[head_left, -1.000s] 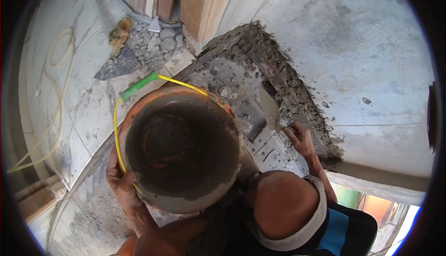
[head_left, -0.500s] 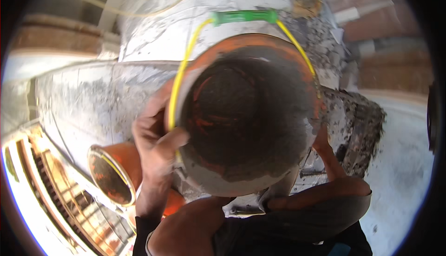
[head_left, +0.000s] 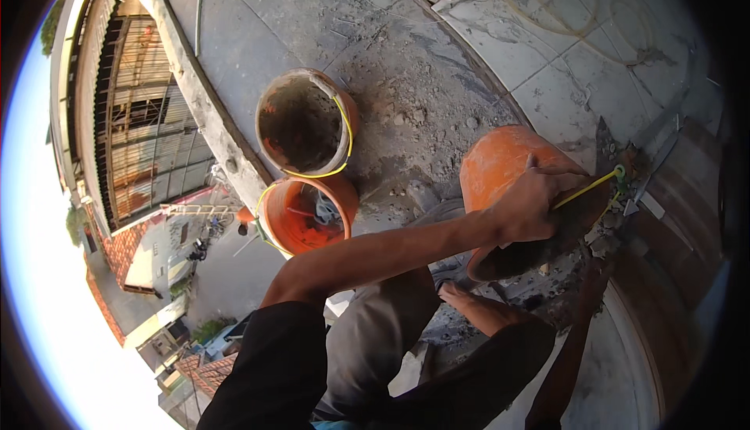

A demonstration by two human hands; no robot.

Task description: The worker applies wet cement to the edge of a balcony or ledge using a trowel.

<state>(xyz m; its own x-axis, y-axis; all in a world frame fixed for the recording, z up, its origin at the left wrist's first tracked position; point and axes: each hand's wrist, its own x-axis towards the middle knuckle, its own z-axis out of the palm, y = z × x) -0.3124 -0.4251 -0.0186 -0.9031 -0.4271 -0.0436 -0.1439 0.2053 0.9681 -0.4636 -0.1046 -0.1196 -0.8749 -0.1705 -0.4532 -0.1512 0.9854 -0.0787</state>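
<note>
An orange bucket (head_left: 500,166) with grey cement-like smears inside lies tipped over on the right, its mouth facing down and toward me. My left arm reaches across, and my left hand (head_left: 533,205) is closed on the bucket's rim. A yellow wire handle (head_left: 584,189) sticks out past that hand. My right hand (head_left: 595,278) is low at the right, beside the bucket's mouth and close to grey rubble (head_left: 551,288). Its fingers are dark and hard to make out.
Left of centre are a dirty orange bucket (head_left: 349,106) and another orange bucket (head_left: 291,231) with something pale inside. A concrete ledge (head_left: 205,117) borders a drop to buildings below. Loose debris (head_left: 414,114) covers the floor. A pale hose (head_left: 582,32) lies coiled at the far right.
The bucket, earlier held mouth-up in front of me, is now tipped over at the right. My left hand has shifted right with it. The view has swung, bringing the ledge and both other buckets further in.
</note>
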